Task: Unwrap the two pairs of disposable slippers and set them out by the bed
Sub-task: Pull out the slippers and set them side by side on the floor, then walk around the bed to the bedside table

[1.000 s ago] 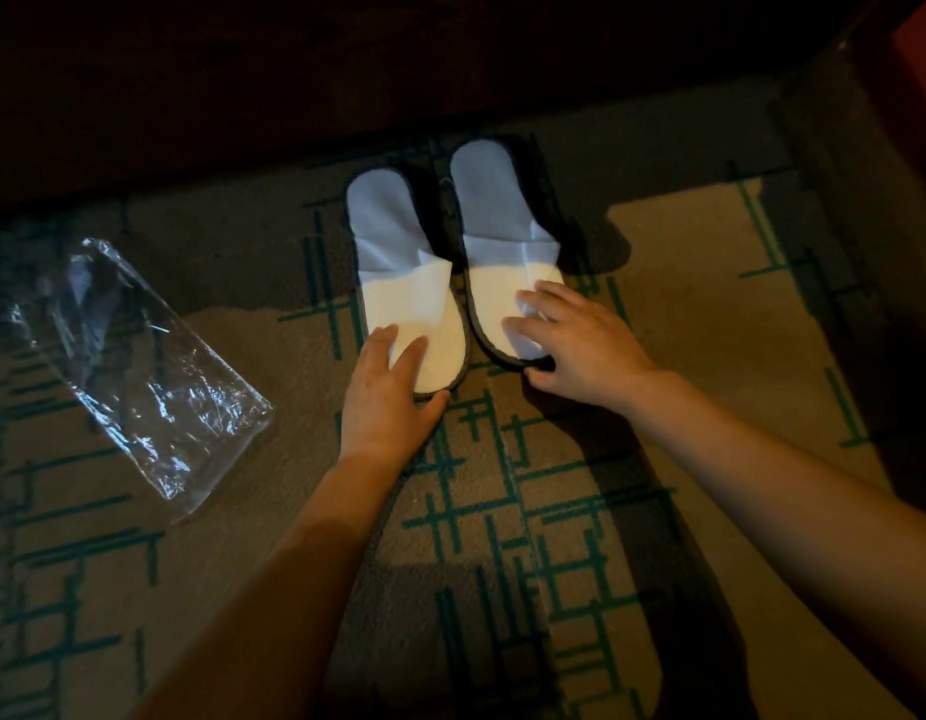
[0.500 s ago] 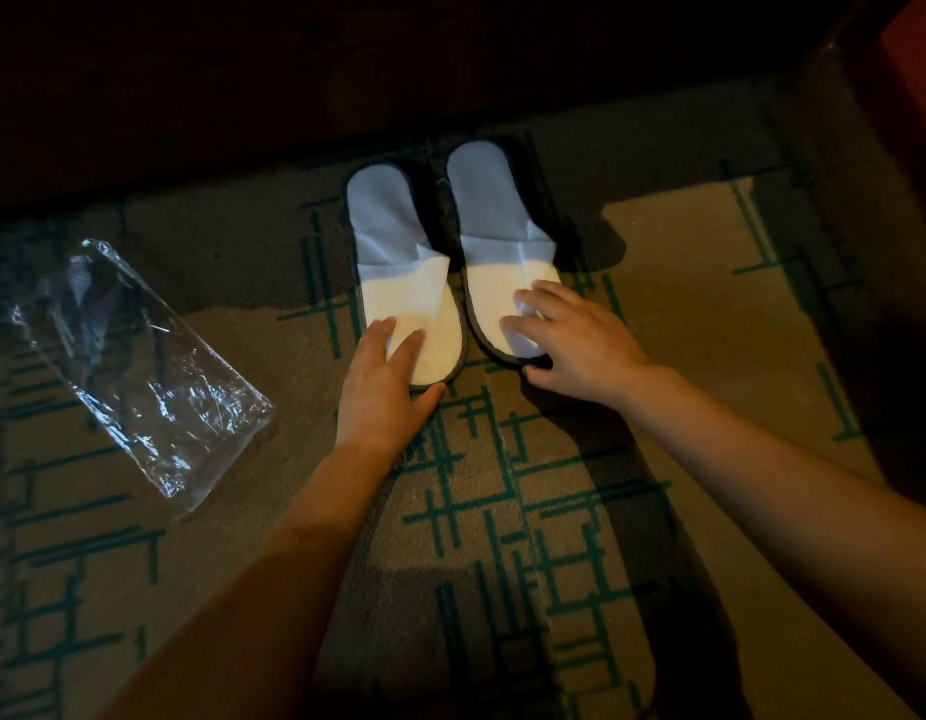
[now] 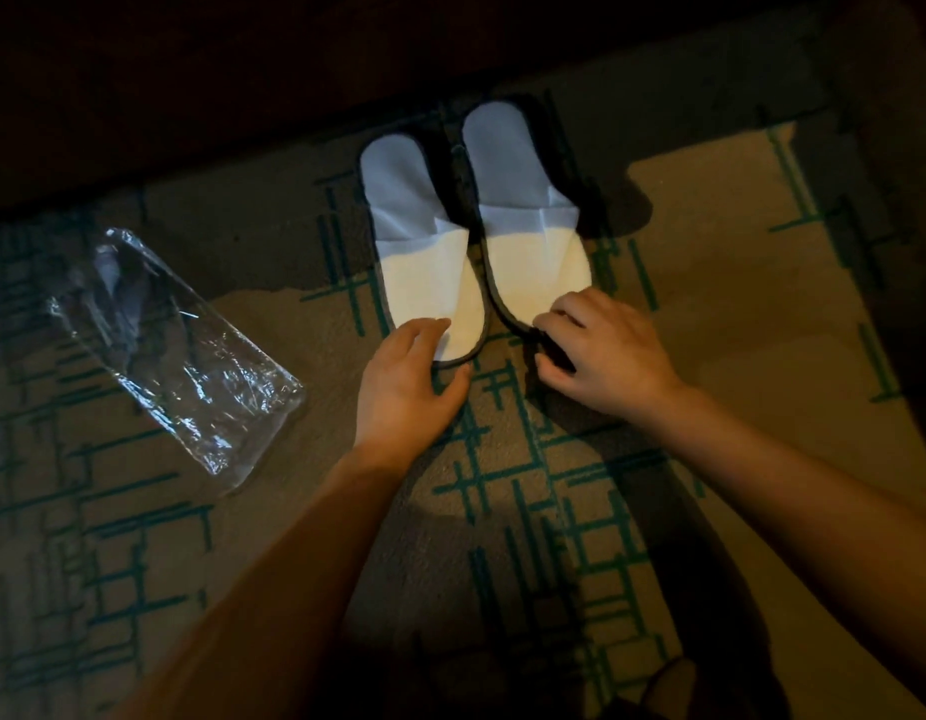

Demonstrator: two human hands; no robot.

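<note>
Since a second ago your hands have slid back toward you along the slippers: your right hand (image 3: 603, 356) no longer lies over the toe of its slipper but sits at the near tip, and your left hand (image 3: 406, 381) has eased down to the near edge of the other.

Your left fingers (image 3: 424, 330) lie loosely together, flat on the near left corner of the left slipper (image 3: 424, 241), thumb out on the carpet (image 3: 736, 304) below its rim. Your right fingers (image 3: 564, 317) are curled and slightly apart, touching the near edge of the right slipper (image 3: 528, 200); whether they pinch the rim or only rest on it you cannot tell from here.

One pair is unwrapped and lies flat, side by side and almost touching, far ends pointing at the dark band along the top, which I take to be the foot of the bed (image 3: 242, 70). That half looks nearly done, needing only a last straightening. Its clear plastic wrapper (image 3: 175, 356) lies crumpled on the carpet well to the left, and seems empty, though glare makes that uncertain.

The second pair is not in view, so it is left to fetch, unwrap and set out. The bed is too dark to make out, and a rounded shape at the bottom right edge is cut off.
</note>
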